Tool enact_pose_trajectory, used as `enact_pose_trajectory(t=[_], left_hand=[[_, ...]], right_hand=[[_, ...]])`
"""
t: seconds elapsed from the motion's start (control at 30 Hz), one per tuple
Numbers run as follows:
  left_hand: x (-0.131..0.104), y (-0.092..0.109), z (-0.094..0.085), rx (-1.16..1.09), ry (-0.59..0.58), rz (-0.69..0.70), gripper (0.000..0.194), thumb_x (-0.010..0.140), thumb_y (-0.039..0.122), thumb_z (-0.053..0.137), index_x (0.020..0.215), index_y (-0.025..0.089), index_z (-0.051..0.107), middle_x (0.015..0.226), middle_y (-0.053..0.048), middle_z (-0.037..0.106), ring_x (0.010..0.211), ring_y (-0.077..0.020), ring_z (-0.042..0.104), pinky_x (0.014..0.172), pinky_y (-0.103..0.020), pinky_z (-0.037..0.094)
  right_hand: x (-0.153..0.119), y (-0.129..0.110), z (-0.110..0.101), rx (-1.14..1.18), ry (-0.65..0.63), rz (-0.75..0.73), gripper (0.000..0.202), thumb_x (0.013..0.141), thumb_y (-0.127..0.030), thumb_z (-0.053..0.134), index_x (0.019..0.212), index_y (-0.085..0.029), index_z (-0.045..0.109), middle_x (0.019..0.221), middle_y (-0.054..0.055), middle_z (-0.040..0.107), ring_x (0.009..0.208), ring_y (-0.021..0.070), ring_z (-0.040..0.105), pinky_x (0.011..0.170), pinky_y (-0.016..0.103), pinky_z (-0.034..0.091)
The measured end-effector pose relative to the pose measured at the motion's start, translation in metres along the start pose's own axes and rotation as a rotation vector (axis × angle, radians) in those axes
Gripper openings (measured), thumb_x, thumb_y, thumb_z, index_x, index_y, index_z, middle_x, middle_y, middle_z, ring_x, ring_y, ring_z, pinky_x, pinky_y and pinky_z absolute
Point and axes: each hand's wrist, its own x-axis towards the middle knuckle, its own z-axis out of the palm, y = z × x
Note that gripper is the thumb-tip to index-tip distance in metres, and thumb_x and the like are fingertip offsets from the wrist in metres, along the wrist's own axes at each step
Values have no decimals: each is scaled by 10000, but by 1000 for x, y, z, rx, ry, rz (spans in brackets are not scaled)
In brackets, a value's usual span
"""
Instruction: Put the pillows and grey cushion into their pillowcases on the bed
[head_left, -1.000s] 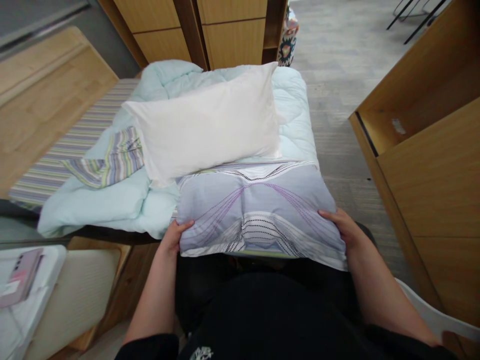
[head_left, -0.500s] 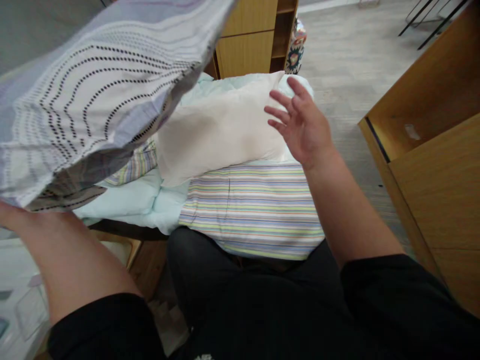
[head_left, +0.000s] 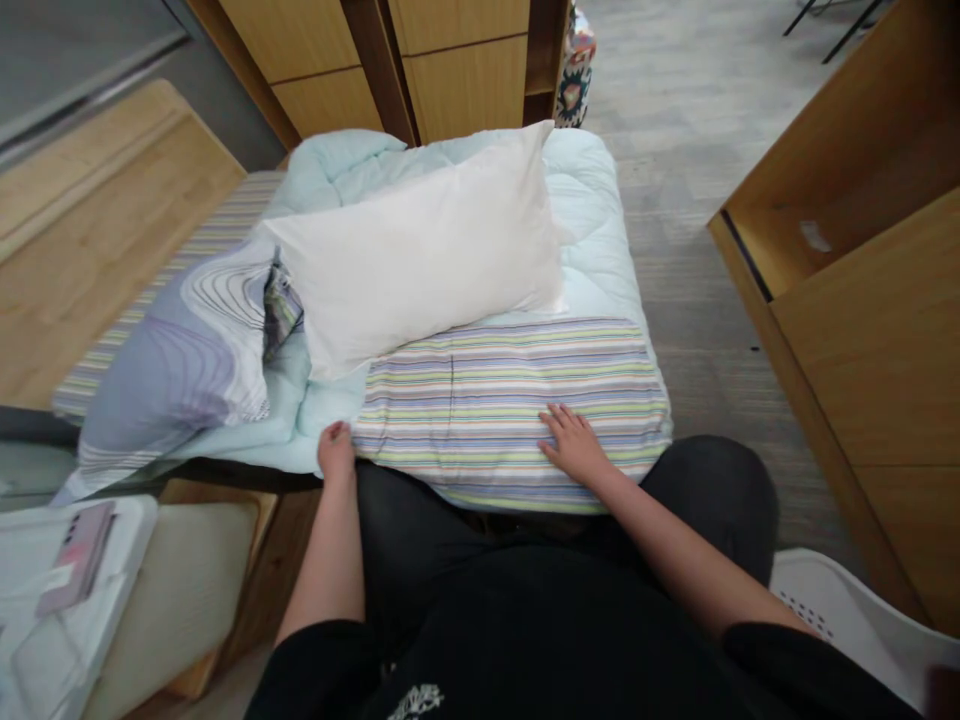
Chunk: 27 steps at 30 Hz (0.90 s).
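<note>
My right hand [head_left: 577,447] lies flat, fingers spread, on a folded striped cloth [head_left: 510,380] at the near side of the bed. My left hand [head_left: 337,452] is closed at the near left corner of that cloth, over the edge of the pale blue quilt [head_left: 600,230]; what its fingers hold, if anything, is hidden. Beyond the cloth a plain white pillow [head_left: 427,250] rests on the quilt, slightly tilted. A grey-purple patterned pillowcase [head_left: 172,360] lies to the left, its gaping end beside the pillow. Neither hand touches the pillow or the pillowcase.
Wooden cabinets [head_left: 465,90] stand behind the bed, another [head_left: 862,350] at the right. A wooden board [head_left: 112,210] leans over the far left. At lower left, a phone [head_left: 77,555] sits on a white lid [head_left: 131,540]. A white chair [head_left: 847,610] is at lower right.
The patterned pillowcase, raised at my left hand before, now lies on the left of the bed. My left hand has moved right to the cloth's corner; my right hand has come down onto the cloth.
</note>
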Motion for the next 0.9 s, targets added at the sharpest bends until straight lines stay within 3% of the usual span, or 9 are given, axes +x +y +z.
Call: enact_pose_trajectory(t=[0.1, 0.2, 0.27, 0.4, 0.63, 0.77, 0.9], left_hand=[[-25, 1, 42, 87, -57, 78, 656, 913, 508, 721, 1466, 160, 655, 1467, -228, 681, 1409, -432, 593, 1231, -577, 405], [-32, 7, 55, 224, -102, 124, 753, 915, 528, 739, 1552, 155, 594, 1346, -251, 739, 1328, -459, 646, 1207, -601, 384], [-31, 9, 54, 266, -115, 110, 700, 952, 509, 703, 1558, 178, 593, 1266, -222, 777, 1256, -420, 696, 1157, -548, 436], [-31, 9, 47, 230, -117, 144, 466, 1007, 393, 631, 1441, 244, 709, 1381, -142, 757, 1298, -336, 687, 1105, -428, 486], [-36, 4, 52, 181, -120, 174, 439, 1024, 381, 602, 1422, 245, 727, 1244, -156, 792, 1133, -371, 729, 961, -446, 545], [-39, -1, 50, 155, -89, 251, 442, 1020, 325, 573, 1423, 199, 704, 1374, -183, 714, 1290, -359, 662, 1116, -460, 506], [-46, -2, 45, 166, 14, 368, 478, 973, 327, 662, 1422, 162, 677, 1629, -227, 488, 1552, -396, 428, 1316, -517, 320]], right_hand=[[12, 5, 4, -32, 100, -68, 653, 1077, -485, 504, 1670, -213, 479, 1780, 104, 342, 1651, 353, 308, 1343, 592, 227], [9, 5, 12, -38, 195, -82, 648, 1094, -485, 478, 1682, -212, 464, 1764, 115, 375, 1643, 358, 323, 1336, 595, 221], [6, 4, 15, -29, 225, -84, 644, 1095, -480, 473, 1682, -213, 465, 1760, 117, 383, 1641, 359, 325, 1334, 598, 216], [5, 4, 16, -12, 232, -92, 640, 1099, -482, 454, 1675, -202, 475, 1753, 126, 394, 1641, 362, 323, 1334, 599, 208], [-2, 10, 15, -40, 212, -110, 629, 1111, -472, 419, 1669, -188, 473, 1751, 119, 401, 1634, 353, 341, 1337, 574, 218], [-6, 5, 17, -60, 226, -68, 624, 1107, -469, 436, 1664, -192, 481, 1736, 117, 429, 1622, 360, 360, 1331, 590, 222], [-1, -4, 22, -46, 286, -14, 582, 1096, -419, 451, 1629, -197, 523, 1718, 107, 460, 1607, 351, 383, 1332, 591, 219]])
